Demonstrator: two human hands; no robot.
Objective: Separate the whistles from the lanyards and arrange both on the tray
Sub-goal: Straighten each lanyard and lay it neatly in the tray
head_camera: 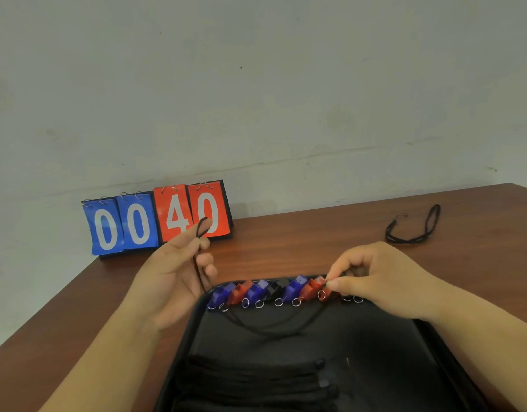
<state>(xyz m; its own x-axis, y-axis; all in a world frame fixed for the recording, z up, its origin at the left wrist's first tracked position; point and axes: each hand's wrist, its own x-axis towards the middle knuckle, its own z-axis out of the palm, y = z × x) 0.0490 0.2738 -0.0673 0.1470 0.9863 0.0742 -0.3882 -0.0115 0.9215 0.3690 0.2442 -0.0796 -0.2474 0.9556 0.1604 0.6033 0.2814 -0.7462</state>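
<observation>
A scoreboard (156,221) and loose lanyard (407,241) sit beyond the tray (360,337).

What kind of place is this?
Maybe a sports storeroom or office, hard to say: a flip scoreboard stands on a wooden table by a plain wall, and a black tray holds a row of whistles.

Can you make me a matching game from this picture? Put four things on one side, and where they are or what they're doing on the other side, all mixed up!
Things:
1. scoreboard
2. loose lanyard
3. left hand
4. right hand

Places and states:
A. pinches a red whistle at the tray's far edge
B. stands at the table's back left
C. holds up a black cord
D. lies on the table, far right

Pairs: 1-B, 2-D, 3-C, 4-A.
</observation>
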